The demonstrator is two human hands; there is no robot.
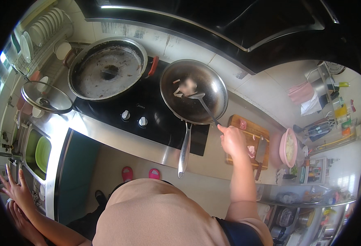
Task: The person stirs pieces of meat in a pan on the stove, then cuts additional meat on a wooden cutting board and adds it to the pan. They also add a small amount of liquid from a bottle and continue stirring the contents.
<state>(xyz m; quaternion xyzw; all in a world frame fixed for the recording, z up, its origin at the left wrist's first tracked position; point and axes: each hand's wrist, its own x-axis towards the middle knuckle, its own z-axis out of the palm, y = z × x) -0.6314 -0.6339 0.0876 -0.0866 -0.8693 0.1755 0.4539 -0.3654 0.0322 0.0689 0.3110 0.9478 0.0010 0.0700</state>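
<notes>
My right hand (233, 140) grips the dark handle of a metal spatula (198, 96). The spatula's blade rests in a wok (211, 92) beside pale pieces of meat (186, 87), blurred at their edges. The wok's long metal handle (185, 150) points towards me, with no hand on it. Far to the left, my left hand (18, 192) is held out near the sink, its fingers spread and nothing seen in it. Just below it shows another hand (21, 220), apparently a second person's; whether the two touch I cannot tell.
A large red-handled pan (103, 73) stands on the black cooktop (159, 118). Right of the wok, a wooden cutting board (240, 123) bears raw meat and a cleaver (261, 150). Beyond sits a pink basin (288, 147). A glass lid (46, 97) lies near the sink (30, 144).
</notes>
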